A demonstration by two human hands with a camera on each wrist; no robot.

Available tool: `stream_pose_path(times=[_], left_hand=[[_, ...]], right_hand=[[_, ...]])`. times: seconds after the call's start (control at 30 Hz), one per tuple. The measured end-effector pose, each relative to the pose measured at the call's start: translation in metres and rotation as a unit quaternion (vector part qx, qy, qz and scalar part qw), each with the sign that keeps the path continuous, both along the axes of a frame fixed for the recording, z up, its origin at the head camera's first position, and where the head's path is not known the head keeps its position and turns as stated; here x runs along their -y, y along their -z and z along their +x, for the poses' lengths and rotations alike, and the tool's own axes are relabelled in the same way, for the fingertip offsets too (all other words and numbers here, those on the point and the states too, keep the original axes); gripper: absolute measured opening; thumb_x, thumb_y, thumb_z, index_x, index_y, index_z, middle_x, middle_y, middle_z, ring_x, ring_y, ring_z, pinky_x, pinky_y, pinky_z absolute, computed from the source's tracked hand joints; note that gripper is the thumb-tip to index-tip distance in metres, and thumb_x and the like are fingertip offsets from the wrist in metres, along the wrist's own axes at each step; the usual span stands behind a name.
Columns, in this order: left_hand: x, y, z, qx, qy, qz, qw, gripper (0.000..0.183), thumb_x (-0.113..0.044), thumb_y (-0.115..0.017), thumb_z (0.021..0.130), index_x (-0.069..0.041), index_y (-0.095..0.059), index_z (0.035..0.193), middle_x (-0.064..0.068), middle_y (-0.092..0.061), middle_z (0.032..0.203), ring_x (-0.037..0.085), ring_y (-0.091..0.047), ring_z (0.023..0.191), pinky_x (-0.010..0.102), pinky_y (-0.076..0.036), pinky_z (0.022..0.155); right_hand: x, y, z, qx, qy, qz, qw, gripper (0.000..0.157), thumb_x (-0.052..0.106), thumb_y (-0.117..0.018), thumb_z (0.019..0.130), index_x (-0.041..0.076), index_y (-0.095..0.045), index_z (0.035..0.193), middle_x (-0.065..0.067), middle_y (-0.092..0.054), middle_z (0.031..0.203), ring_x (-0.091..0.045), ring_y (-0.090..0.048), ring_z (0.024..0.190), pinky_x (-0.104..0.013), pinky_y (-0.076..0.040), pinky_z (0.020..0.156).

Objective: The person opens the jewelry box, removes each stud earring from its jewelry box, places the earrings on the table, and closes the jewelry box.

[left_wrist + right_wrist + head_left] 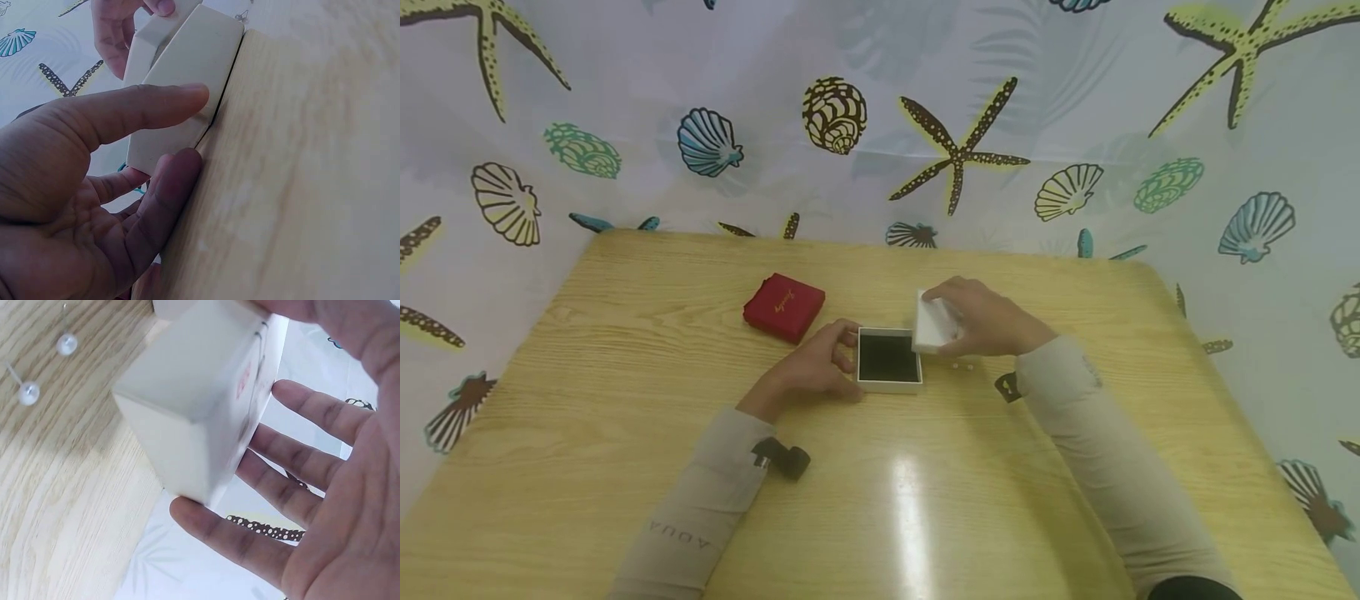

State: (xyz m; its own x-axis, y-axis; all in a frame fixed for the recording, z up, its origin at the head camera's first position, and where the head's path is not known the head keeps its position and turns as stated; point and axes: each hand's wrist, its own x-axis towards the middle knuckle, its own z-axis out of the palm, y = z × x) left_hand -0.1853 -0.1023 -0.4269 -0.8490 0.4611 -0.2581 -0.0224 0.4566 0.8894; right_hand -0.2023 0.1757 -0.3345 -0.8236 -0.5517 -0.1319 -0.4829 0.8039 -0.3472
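Observation:
On the wooden table stands an open white square box (889,387) with a black lining. My left hand (816,362) holds its left side, thumb near the front corner and fingers by the back one. In the left wrist view the thumb lies along the box wall (187,56). My right hand (981,317) grips a white box lid (931,325), tilted up at the box's right edge, its hollow side turned toward the box. Faint print shows on its outer face in the right wrist view. Two pearl stud earrings (47,369) lie on the table below the right hand.
A closed red box (785,307) with gold lettering sits at the back left, beyond the left hand. The wooden table (625,392) meets a hanging cloth (880,200) with shells and starfish along its back edge.

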Motion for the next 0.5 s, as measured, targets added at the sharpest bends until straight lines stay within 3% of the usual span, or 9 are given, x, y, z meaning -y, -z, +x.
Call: stream_pose_path(times=[0.17,0.5], left_hand=[[0.000,0.000,0.000,0.003,-0.001,-0.001,1.0000,0.091,-0.011,-0.088,0.071,-0.017,-0.037,0.145,0.009,-0.049,0.138,0.025,-0.060,0.113,0.034,-0.053,0.090],[-0.001,-0.001,0.000,0.000,0.000,-0.005,1.0000,0.091,-0.010,-0.088,0.070,-0.017,-0.038,0.145,0.009,-0.050,0.137,0.025,-0.060,0.111,0.035,-0.052,0.092]], right_hand=[[0.008,-0.001,0.003,0.006,0.001,0.000,1.000,0.081,0.025,-0.087,0.072,0.010,-0.050,0.143,-0.016,-0.053,0.141,-0.030,-0.053,0.114,-0.046,-0.054,0.089],[0.018,0.006,0.003,-0.018,-0.034,0.003,0.999,0.080,0.030,-0.086,0.071,0.011,-0.052,0.141,-0.013,-0.056,0.137,-0.028,-0.054,0.112,-0.043,-0.053,0.088]])
